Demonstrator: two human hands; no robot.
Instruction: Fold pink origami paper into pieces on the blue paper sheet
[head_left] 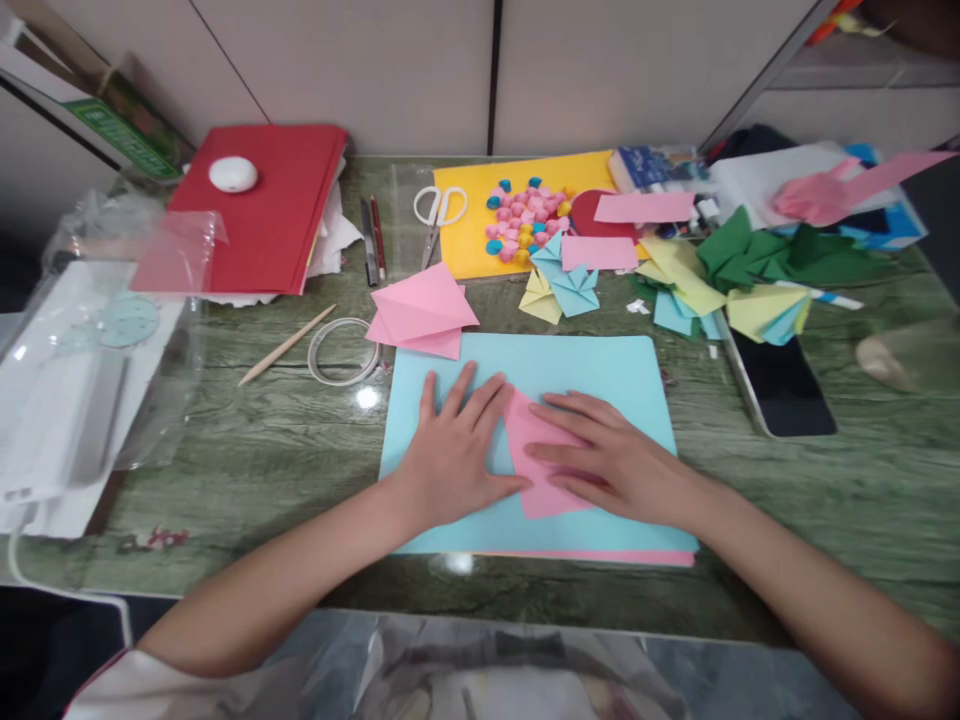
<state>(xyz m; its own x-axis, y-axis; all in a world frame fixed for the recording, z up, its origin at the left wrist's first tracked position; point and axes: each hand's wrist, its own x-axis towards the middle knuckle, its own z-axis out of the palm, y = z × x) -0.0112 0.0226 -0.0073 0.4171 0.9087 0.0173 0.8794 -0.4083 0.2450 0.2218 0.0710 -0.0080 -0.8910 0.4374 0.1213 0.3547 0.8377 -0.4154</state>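
A piece of pink paper (536,490) lies on a stack of light-blue sheets (600,360) in front of me. My left hand (459,450) rests flat on the blue sheet with fingers spread; its thumb and one fingertip touch the left edge of the pink paper. My right hand (611,455) lies over the paper's right part, fingers stretched out and slightly apart, covering that side. Just beyond the blue sheet, more folded pink paper (420,305) overlaps its upper left corner.
A tape roll (311,355) and a pointed wooden stick (286,345) lie to the left. Scissors (440,210), pink and blue beads (525,215) on a yellow sheet (465,255), and folded green paper (780,250) are behind. A phone (780,385) lies right, a red folder (255,210) back left.
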